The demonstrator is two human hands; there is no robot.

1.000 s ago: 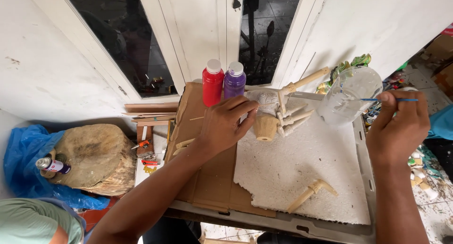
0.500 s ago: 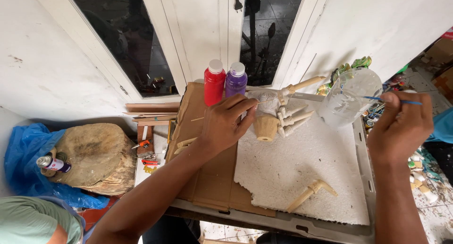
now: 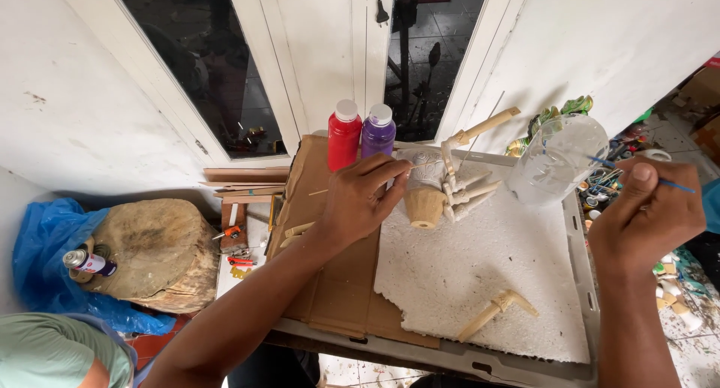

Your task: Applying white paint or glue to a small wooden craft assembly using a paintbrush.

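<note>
Head view, far left: a spray can (image 3: 88, 263) lies on blue plastic sheeting (image 3: 37, 242) beside a rough wooden stump (image 3: 150, 253), well apart from either hand.
Left hand (image 3: 360, 200): its fingers (image 3: 379, 170) are curled around the wooden hand model (image 3: 442, 182), steadying the pale carved body, which rests on the white foam sheet (image 3: 480, 275); the jointed wooden digits fan out past the fingertips.
Behind the left fingers: a red paint bottle (image 3: 344, 135) and a purple paint bottle (image 3: 378, 131), upright and side by side.
Right hand (image 3: 645, 215): clenched in a pinch on a thin blue paintbrush (image 3: 671, 184), whose tip reaches toward the clear plastic jar (image 3: 559, 159) just beside it.
Step, as I judge it: loading or rinsing the brush between strokes of painting.
Next move calls for: a steady carry of the brush tip across to the model.
Change from half a second ago: both hands have barely shifted; the grip on the model is unchanged.
</note>
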